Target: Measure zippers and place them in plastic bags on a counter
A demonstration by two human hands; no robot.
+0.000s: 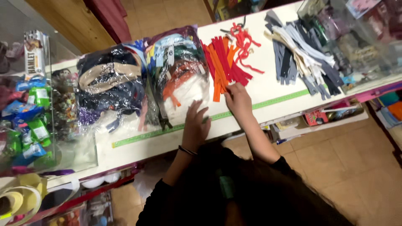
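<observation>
My left hand (195,122) lies flat with fingers spread on the white counter (138,146), over the green measuring tape (142,136) and touching the edge of a clear plastic bag of mixed-colour zippers (178,71). My right hand (238,99) rests fingers-down at the near end of a pile of red and orange zippers (224,62); whether it pinches one I cannot tell. A dark bracelet sits on my left wrist.
Another plastic bag of dark and tan zippers (111,81) lies to the left. Grey, white and navy zippers (299,58) are fanned out at the right. Clear boxes (356,37) stand far right, a glass case of packets (29,113) far left. Shelves sit below the counter.
</observation>
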